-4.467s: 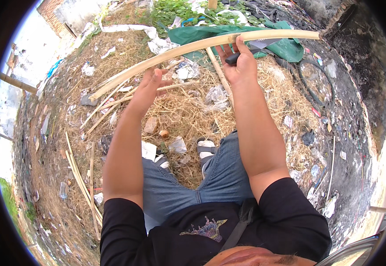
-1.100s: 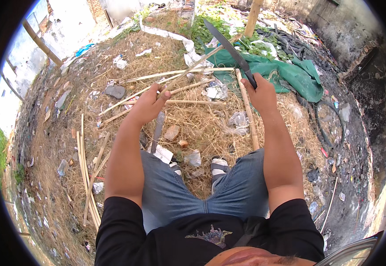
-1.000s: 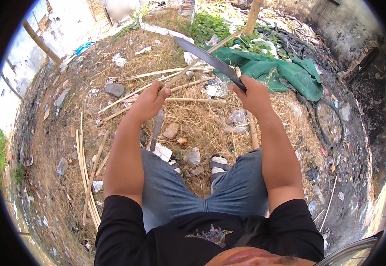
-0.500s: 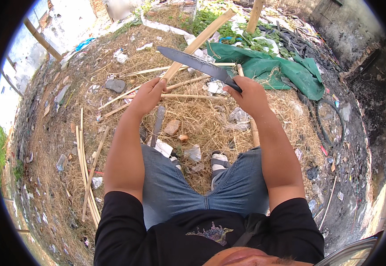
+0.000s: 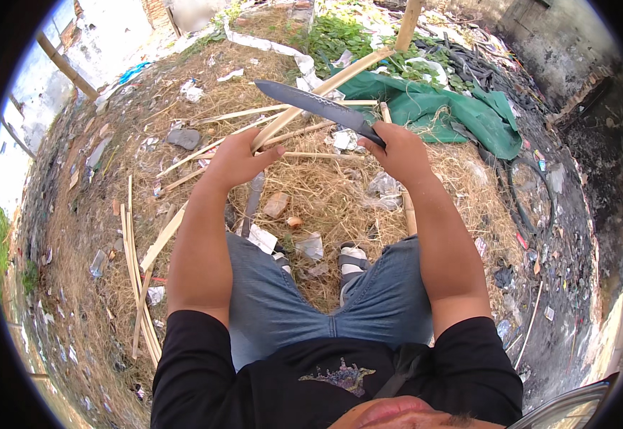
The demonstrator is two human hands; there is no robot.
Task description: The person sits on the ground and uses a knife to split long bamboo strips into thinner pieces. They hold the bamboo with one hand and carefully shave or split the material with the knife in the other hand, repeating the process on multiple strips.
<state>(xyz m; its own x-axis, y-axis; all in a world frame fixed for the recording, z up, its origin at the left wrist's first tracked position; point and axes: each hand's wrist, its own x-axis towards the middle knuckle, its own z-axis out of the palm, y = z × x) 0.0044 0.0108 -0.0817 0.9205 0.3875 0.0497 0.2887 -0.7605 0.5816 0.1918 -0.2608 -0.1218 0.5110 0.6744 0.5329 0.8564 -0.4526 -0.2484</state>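
My right hand is closed round the black handle of a large knife. Its dark, broad blade points left and lies across a pale bamboo strip in this view; whether they touch I cannot tell. My left hand holds that strip, thumb stretched away from it and the other fingers largely hidden behind. The strip slants from the upper right down past my left forearm, where its lower end shows. Below my left hand, a long grey blade-like tool lies by my left knee.
Several bamboo strips lie on the ground at the left, others beyond my hands. Dry straw, litter and a brick piece surround my feet. A green tarp lies far right, near a black hoop and a wooden post.
The bamboo strip has come back toward me and tilted lower, its far end dropping to the right. My left thumb has lifted off it. The knife hand has barely moved.
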